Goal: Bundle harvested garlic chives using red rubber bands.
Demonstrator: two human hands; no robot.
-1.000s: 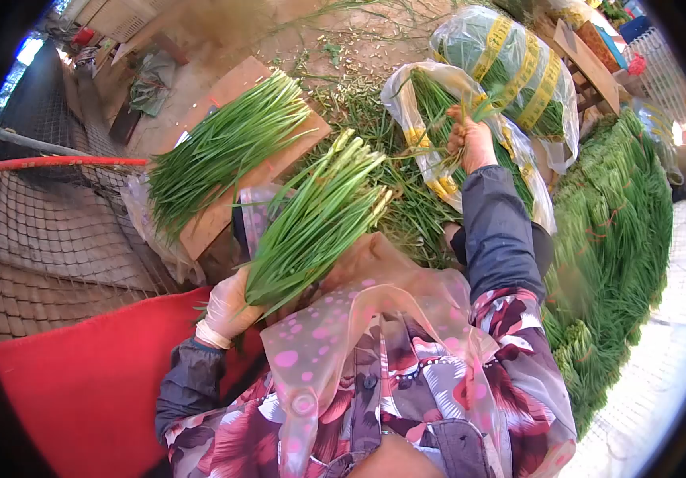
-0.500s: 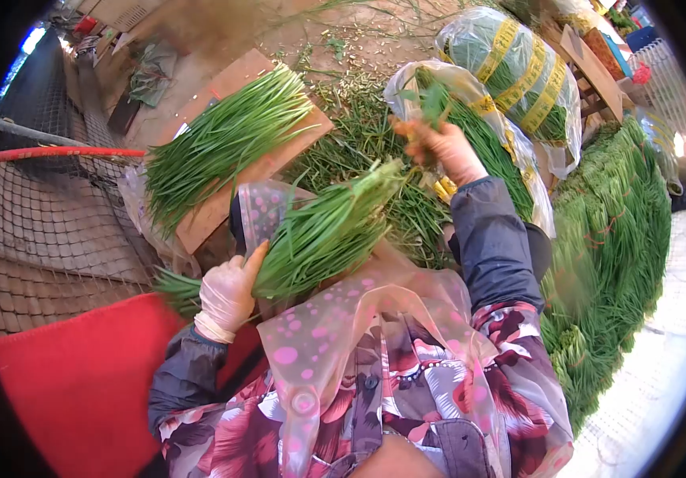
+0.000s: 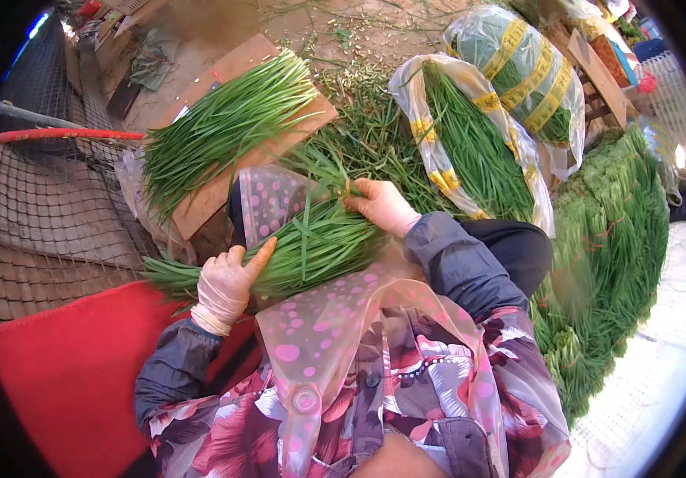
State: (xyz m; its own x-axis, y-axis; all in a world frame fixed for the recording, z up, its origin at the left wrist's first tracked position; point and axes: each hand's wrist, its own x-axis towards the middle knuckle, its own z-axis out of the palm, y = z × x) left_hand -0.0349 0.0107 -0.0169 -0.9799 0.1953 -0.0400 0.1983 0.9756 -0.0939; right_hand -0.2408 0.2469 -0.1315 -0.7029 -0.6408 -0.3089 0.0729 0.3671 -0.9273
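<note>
left hand [image 3: 227, 280] gripping chive bundle [image 3: 303, 247], right hand [image 3: 381, 205] on its partly hidden top

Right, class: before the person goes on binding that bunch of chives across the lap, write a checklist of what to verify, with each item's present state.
1. Left hand grips the bunch of chives near its left end: ok.
2. Right hand is on the bunch's other end: ok.
3. A leaf strand lies across the bunch's middle: ok.
4. Strand knotted or tight: cannot tell.
5. Stalk ends level: cannot tell, the right end is hidden by the hand.
6. Bunch lies apart from the loose chives on the wooden board: ok.
</note>
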